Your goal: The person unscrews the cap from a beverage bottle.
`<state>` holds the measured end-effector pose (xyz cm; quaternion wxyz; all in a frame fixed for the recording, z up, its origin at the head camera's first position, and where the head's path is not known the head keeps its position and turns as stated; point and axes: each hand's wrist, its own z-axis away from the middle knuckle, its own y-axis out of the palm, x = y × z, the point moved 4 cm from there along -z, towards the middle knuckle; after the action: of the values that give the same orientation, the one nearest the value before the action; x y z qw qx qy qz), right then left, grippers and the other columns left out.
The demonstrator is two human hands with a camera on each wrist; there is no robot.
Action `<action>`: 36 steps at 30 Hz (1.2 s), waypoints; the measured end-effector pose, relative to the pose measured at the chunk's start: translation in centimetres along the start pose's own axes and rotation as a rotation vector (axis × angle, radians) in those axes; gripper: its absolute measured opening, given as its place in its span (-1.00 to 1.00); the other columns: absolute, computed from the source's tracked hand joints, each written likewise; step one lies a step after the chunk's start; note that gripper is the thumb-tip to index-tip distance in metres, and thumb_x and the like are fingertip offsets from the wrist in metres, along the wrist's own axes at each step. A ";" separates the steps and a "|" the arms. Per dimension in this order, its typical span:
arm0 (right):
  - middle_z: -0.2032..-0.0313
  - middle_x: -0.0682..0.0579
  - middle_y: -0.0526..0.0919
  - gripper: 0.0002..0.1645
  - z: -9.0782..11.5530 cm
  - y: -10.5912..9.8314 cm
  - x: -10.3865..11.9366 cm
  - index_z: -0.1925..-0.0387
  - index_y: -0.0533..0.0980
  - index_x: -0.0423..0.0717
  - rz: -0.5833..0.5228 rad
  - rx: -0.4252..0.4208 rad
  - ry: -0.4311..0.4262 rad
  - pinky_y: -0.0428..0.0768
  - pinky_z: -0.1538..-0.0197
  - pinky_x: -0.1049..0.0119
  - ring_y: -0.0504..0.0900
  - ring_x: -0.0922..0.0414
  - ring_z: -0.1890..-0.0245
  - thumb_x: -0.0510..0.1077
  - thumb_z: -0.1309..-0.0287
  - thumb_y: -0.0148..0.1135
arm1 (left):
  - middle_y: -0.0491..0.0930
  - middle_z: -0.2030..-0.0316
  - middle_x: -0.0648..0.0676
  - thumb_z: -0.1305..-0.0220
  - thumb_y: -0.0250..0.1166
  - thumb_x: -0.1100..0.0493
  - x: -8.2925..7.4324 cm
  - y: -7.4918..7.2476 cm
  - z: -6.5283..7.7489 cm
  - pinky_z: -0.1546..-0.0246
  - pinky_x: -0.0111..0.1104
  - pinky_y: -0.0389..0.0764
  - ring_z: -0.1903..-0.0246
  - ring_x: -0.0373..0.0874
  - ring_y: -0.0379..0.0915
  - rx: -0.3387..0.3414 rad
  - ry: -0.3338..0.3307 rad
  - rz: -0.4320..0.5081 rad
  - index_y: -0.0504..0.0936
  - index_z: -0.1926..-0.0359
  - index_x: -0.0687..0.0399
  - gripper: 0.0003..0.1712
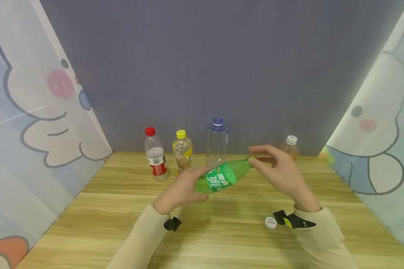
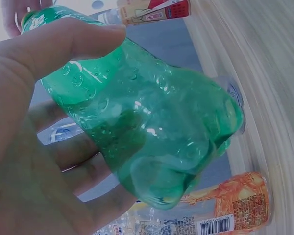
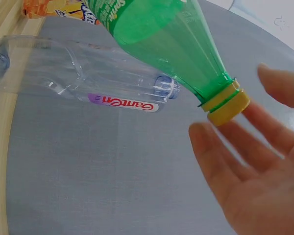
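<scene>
My left hand grips a green plastic Sprite bottle around its lower body. The bottle is tilted above the table, its neck up to the right, with liquid visible inside. In the left wrist view, the thumb lies across one side of the bottle and the fingers support the other. A yellow cap sits on the neck. Around this cap, my right hand spreads its fingers. The right wrist view shows thumb and index finger apart from the cap; whether the other fingers touch it, I cannot tell.
Along the back stand a red-capped bottle, a yellow-capped bottle, a clear bottle with a blue top, and a white-capped bottle partly behind my right hand. A loose white cap lies on the wooden table.
</scene>
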<state>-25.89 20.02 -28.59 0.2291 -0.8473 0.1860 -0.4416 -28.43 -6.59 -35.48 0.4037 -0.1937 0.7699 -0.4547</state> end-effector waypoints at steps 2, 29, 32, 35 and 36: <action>-0.10 -0.08 0.67 -0.60 -0.1 -0.1 -0.1 -0.15 0.59 -0.12 0.019 -0.038 0.053 0.61 0.09 0.40 0.71 -0.03 0.03 -0.03 -0.38 0.29 | 0.55 -0.26 0.08 0.00 0.62 0.12 -0.1 0.0 0.0 -0.18 -0.05 0.50 -0.19 0.05 0.48 -0.005 -0.001 -0.004 0.35 -0.49 -0.06 0.02; 0.26 0.02 0.73 -0.79 -0.3 0.1 -0.3 0.10 0.64 -0.15 0.107 0.055 0.078 0.66 0.25 0.28 0.67 0.11 0.30 -0.11 -0.35 0.32 | 0.55 -0.21 0.16 0.05 0.63 0.18 0.1 -0.2 -0.1 -0.17 0.08 0.48 -0.20 0.15 0.40 -0.020 -0.051 -0.033 0.38 -0.47 -0.12 0.03; 0.20 0.02 0.73 -0.82 -0.3 0.1 -0.3 0.09 0.64 -0.15 0.109 0.072 0.051 0.67 0.15 0.28 0.68 0.09 0.18 -0.17 -0.32 0.34 | 0.57 -0.15 0.14 0.05 0.63 0.17 0.3 -0.3 -0.1 -0.11 0.05 0.51 -0.15 0.11 0.42 -0.022 -0.057 -0.044 0.39 -0.47 -0.12 0.03; 0.14 -0.01 0.72 -0.81 -0.3 0.2 -0.3 0.07 0.64 -0.16 0.081 0.082 0.039 0.68 0.10 0.30 0.70 0.03 0.11 -0.23 -0.29 0.36 | 0.56 -0.17 0.15 0.05 0.63 0.16 0.3 -0.3 -0.1 -0.10 0.06 0.52 -0.15 0.11 0.42 -0.019 -0.062 -0.046 0.38 -0.48 -0.11 0.04; 0.12 -0.02 0.72 -0.80 -0.3 0.2 -0.3 0.07 0.63 -0.17 0.066 0.084 0.035 0.68 0.10 0.30 0.71 0.01 0.10 -0.26 -0.27 0.36 | 0.55 -0.18 0.15 0.05 0.63 0.16 0.3 -0.4 0.0 -0.10 0.07 0.52 -0.16 0.11 0.42 -0.017 -0.065 -0.048 0.37 -0.48 -0.11 0.04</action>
<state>-26.34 19.93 -28.76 0.2756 -0.8226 0.1993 -0.4557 -28.69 -6.97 -35.32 0.4158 -0.2301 0.7554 -0.4511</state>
